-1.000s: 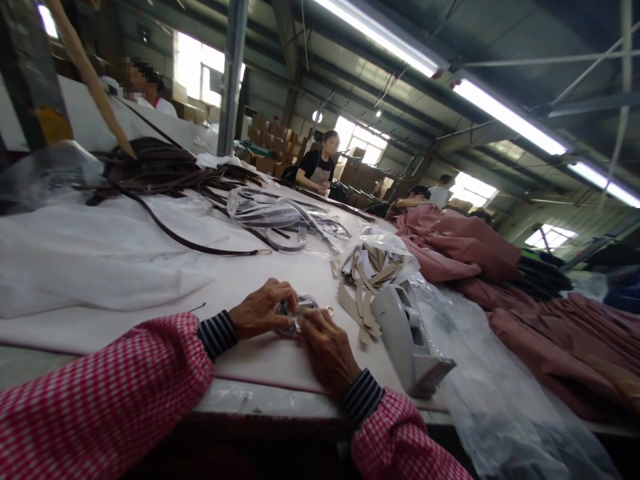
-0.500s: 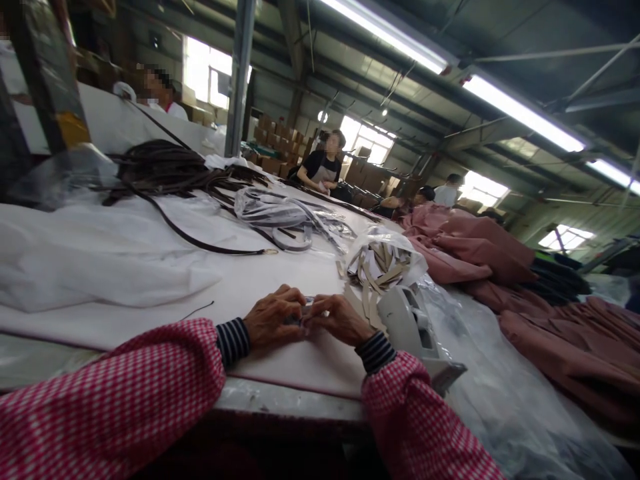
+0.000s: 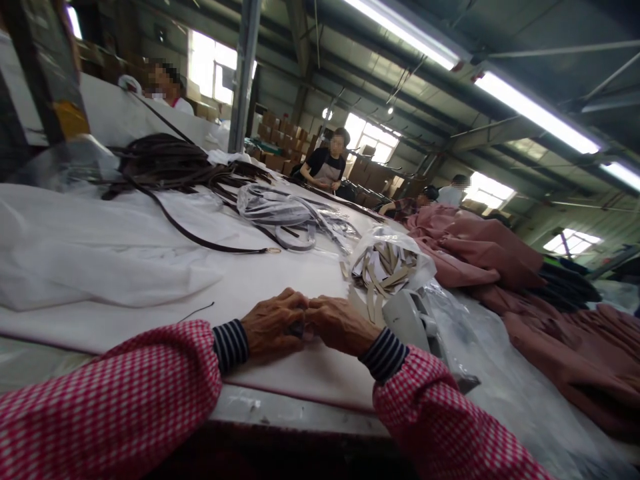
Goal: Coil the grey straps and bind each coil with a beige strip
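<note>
My left hand [image 3: 277, 323] and my right hand [image 3: 343, 323] meet over the white table covering [image 3: 320, 373] near its front edge. Both have their fingers curled inward and touching each other. Something small, partly dark and partly clear, shows between them, but the fingers hide most of it and I cannot make out its kind. Right of my right hand stands a grey-white tape dispenser-like device [image 3: 407, 320]. Just behind that, a clear plastic bag [image 3: 425, 267] lies open with many beige and white strips [image 3: 385, 267] in it, some spilling out.
Dark straps [image 3: 160, 163] lie heaped at the back left, one trailing toward the middle. Grey straps in plastic [image 3: 275, 207] lie beside them. White sheeting [image 3: 100, 247] covers the left side. Dusty-pink fabric [image 3: 480, 247] is piled on the right. A co-worker [image 3: 327, 163] is across the table.
My right hand has turned so its back faces up more and its fingers overlap the left fingertips. My left hand stays about in place. The view has shifted slightly.
</note>
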{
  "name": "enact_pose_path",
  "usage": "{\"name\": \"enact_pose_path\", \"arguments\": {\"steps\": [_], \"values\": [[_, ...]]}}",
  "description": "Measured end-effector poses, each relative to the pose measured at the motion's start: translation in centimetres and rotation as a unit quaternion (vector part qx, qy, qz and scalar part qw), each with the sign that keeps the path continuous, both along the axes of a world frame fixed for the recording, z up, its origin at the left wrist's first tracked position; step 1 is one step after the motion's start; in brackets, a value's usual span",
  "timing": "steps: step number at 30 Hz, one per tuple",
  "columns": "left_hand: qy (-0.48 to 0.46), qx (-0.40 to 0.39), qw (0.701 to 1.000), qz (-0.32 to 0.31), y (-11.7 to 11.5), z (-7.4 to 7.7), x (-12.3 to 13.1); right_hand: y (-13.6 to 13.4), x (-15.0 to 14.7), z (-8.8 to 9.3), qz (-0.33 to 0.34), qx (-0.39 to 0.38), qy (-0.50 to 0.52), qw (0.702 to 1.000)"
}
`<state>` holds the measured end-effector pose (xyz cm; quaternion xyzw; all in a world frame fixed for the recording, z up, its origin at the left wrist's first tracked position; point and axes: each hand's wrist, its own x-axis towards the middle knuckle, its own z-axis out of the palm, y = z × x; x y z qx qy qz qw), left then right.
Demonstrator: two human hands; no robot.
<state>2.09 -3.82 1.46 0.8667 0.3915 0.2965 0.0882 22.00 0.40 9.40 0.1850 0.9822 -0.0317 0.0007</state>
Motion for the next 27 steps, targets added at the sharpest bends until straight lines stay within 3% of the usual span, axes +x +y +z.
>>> {"name": "enact_pose_path", "arguments": {"steps": [4, 7, 10, 17, 27], "values": [[-0.002, 0.023, 1.000, -0.008, 0.1, -0.3, 0.2, -1.6, 1.9, -2.7, 0.030, 0.196, 0.062, 0.978], [0.028, 0.042, 0.998, 0.024, -0.1, -0.3, 0.9, -2.4, 2.7, -4.9, 0.038, 0.261, 0.112, 0.958], [0.040, 0.043, 0.998, 0.038, -0.5, 0.1, 1.6, -2.5, 2.7, -5.7, 0.013, 0.254, 0.141, 0.957], [0.039, 0.008, 0.998, 0.047, -0.7, 0.8, 1.8, -3.2, 3.1, -5.0, -0.028, 0.224, 0.093, 0.970], [-0.008, -0.014, 1.000, 0.023, 0.2, -0.1, 0.7, -5.6, 5.0, -6.4, -0.100, 0.172, 0.078, 0.977]]}}
